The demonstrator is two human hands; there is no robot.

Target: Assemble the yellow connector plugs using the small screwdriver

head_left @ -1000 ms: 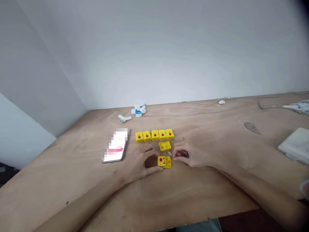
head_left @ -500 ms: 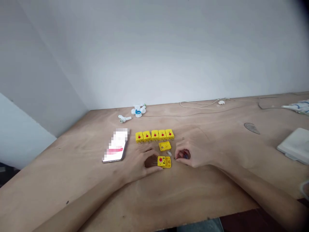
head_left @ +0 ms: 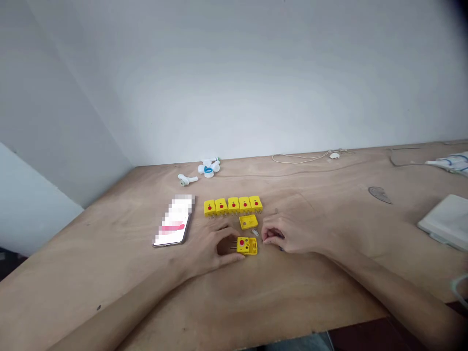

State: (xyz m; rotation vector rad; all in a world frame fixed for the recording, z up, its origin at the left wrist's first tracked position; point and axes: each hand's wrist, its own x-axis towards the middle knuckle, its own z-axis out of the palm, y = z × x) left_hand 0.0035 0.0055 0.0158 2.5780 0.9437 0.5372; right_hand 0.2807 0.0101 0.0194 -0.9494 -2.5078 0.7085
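Note:
My left hand [head_left: 210, 248] steadies an opened yellow two-pin plug [head_left: 247, 245] between thumb and fingers. The plug lies on the table with a red dot showing and its metal pins pointing left into my grip. Just right of it, my right hand [head_left: 287, 234] is closed in a pinch; whatever its fingertips hold is too small to tell. A thin rod sticks out behind this hand and a dark bit shows beneath it. Above the opened plug lies a loose yellow cover [head_left: 248, 222], with a small silvery clip [head_left: 255, 233] between them.
Several closed yellow plugs [head_left: 233, 204] stand in a row behind the cover. To the left lies a lit phone [head_left: 174, 222]. White plastic fittings [head_left: 209, 168] sit near the wall, a pale cord [head_left: 300, 160] runs further right, and a white case [head_left: 446, 222] lies far right.
My right fingers have closed further, covering the dark bit that showed inside the palm. My left hand keeps its hold on the plug. The whole view has shifted slightly.

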